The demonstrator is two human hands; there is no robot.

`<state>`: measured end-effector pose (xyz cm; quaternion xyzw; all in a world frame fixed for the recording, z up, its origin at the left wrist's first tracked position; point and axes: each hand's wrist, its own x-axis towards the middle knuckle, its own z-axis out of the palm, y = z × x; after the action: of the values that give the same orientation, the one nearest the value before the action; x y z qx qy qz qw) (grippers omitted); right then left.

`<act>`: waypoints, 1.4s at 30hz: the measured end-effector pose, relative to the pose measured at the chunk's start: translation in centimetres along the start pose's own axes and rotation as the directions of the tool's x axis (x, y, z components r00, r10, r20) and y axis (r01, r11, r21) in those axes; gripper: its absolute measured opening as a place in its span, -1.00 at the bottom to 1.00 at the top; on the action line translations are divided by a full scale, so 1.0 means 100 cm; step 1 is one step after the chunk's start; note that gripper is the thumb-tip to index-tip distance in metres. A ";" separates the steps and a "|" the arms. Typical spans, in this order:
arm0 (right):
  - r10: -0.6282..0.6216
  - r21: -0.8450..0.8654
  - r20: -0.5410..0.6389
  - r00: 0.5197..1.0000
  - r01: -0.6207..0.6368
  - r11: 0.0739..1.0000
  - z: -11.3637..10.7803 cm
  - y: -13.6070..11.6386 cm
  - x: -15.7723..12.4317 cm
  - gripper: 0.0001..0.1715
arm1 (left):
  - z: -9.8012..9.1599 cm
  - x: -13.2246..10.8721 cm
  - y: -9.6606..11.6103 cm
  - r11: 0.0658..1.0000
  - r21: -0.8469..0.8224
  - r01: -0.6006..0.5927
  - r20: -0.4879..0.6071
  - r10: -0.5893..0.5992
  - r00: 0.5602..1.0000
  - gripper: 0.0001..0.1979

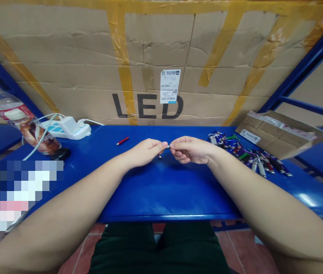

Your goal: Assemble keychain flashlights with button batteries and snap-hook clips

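Over the middle of the blue table my left hand (149, 152) and my right hand (191, 149) meet fingertip to fingertip. Between them is a small silver metal piece (168, 147), pinched by the thumb and fingers of each hand. Most of it is hidden by the fingers, so its full shape does not show. Just below my left fingers a small silver-tipped end (160, 156) peeks out; whether it belongs to the held piece I cannot tell. Left of my left hand lies a slim red metal tube (123, 141) with a silver end, like a pen-sized flashlight.
A pile of small metal tubes (244, 154), like mini flashlights in several colours, lies right on the blue table (175, 194). Behind it stands a cardboard box (281, 133). At left are a power strip (83, 131) with cables and bottles (35, 133). A large carton (150, 49) backs the table.
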<state>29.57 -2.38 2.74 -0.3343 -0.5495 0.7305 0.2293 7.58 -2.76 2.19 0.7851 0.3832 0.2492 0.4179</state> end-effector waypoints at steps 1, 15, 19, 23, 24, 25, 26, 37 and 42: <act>-0.002 -0.008 0.012 1.000 0.002 1.000 -0.002 0.001 0.000 -0.63 | 0.000 0.000 0.000 0.998 -0.048 0.041 0.029 -0.040 0.999 -0.42; -0.065 -0.328 0.018 0.998 0.067 0.942 -0.004 0.000 -0.003 -0.68 | 0.002 -0.001 -0.002 0.991 -0.060 0.118 0.117 -0.110 0.987 -0.47; 0.067 0.032 0.051 0.996 -0.068 0.997 -0.004 -0.001 0.002 -0.65 | 0.001 -0.001 0.001 0.930 0.339 -0.141 -0.048 0.167 0.985 -0.56; 0.163 0.154 0.089 0.983 -0.175 0.972 0.000 -0.002 0.006 -0.65 | -0.004 -0.002 0.001 0.763 0.591 -0.262 -0.026 0.343 0.939 -0.62; 0.164 0.121 0.055 0.985 -0.170 0.978 0.002 -0.002 0.007 -0.64 | -0.005 -0.002 -0.001 0.738 0.622 -0.260 -0.023 0.350 0.937 -0.62; 0.141 0.050 -0.007 0.990 -0.140 0.989 0.004 0.000 0.007 -0.64 | -0.006 -0.001 -0.003 0.732 0.635 -0.247 -0.027 0.340 0.940 -0.62; 0.082 -0.067 -0.086 0.993 -0.088 0.994 0.006 0.001 0.008 -0.64 | -0.007 0.000 -0.005 0.742 0.632 -0.226 -0.036 0.319 0.947 -0.61; -0.554 -0.861 0.000 0.832 0.282 0.423 0.005 0.005 0.004 -0.66 | -0.010 -0.001 -0.008 0.882 0.434 -0.187 -0.094 0.250 0.964 -0.56; -0.549 -0.833 -0.016 0.836 0.292 0.470 0.008 0.007 0.006 -0.58 | -0.010 -0.001 -0.008 0.843 0.480 -0.241 -0.072 0.312 0.947 -0.59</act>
<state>28.61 -2.64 2.08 -0.3533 -0.8443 0.2653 0.3031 6.44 -2.08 2.03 0.8886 0.3440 0.2652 0.1476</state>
